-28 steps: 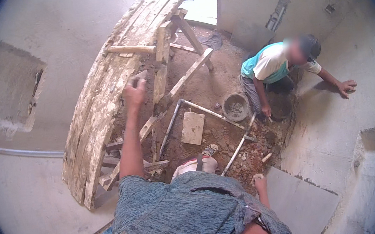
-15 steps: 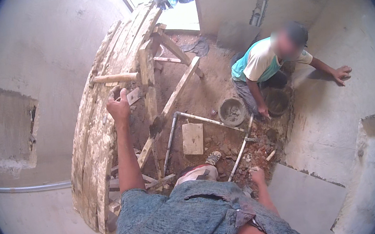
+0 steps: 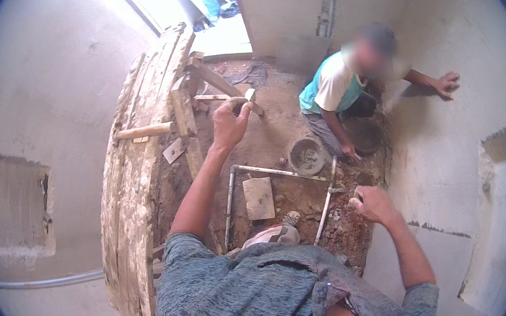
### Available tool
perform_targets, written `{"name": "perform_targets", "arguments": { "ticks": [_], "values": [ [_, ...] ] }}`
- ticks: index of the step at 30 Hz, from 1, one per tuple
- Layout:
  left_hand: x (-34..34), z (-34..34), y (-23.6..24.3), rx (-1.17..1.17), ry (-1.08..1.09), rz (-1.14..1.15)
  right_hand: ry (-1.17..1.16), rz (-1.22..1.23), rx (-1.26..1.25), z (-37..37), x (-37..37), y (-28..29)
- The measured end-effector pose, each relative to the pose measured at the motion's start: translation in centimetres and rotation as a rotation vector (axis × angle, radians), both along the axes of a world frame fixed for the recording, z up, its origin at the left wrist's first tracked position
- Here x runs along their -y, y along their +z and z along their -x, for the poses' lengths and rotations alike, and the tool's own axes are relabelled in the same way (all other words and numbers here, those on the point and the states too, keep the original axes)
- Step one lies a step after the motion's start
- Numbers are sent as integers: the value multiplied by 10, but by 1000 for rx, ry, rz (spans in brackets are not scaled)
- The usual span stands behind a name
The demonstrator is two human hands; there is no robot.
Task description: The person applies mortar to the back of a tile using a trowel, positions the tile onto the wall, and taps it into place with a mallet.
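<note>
My left hand (image 3: 231,123) is raised over the wooden trestle, its fingers curled and the thumb drawn in. The squared end of a trestle leg (image 3: 251,94) shows just beyond the fingertips; I cannot tell whether they touch it. My right hand (image 3: 373,204) is also curled, above the broken rubble (image 3: 336,226) and close to the white pipe (image 3: 324,212). Whatever either hand pinches is hidden or too small to make out.
A co-worker (image 3: 335,86) crouches ahead on the right, one hand against the wall. Beside them stand a mortar bowl (image 3: 306,156) and a dark bowl (image 3: 365,135). A rough plank platform (image 3: 127,234) fills the left. A square board (image 3: 259,198) lies on the dirt floor.
My left hand has moved right, away from the planks to near the trestle leg's end. My right hand has come up and to the right from beside my body. The view has shifted slightly.
</note>
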State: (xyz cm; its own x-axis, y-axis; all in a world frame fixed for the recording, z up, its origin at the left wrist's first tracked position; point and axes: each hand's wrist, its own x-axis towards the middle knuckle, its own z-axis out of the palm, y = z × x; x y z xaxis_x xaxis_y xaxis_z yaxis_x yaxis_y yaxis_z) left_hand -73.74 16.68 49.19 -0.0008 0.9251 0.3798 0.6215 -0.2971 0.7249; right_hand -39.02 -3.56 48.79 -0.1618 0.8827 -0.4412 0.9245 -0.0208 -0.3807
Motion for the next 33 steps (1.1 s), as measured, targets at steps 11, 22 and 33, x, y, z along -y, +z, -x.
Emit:
{"name": "perform_targets", "arguments": {
  "ticks": [11, 22, 33],
  "values": [
    [24, -110, -47, 84, -167, 126, -256, -501, -638, 64, -5, 59],
    [68, -127, -104, 236, -437, 484, -1089, -443, -940, 76, 71, -64],
    [106, -165, -154, 182, -668, 803, -1118, -255, -338, -12, 208, -104]
  ]
}}
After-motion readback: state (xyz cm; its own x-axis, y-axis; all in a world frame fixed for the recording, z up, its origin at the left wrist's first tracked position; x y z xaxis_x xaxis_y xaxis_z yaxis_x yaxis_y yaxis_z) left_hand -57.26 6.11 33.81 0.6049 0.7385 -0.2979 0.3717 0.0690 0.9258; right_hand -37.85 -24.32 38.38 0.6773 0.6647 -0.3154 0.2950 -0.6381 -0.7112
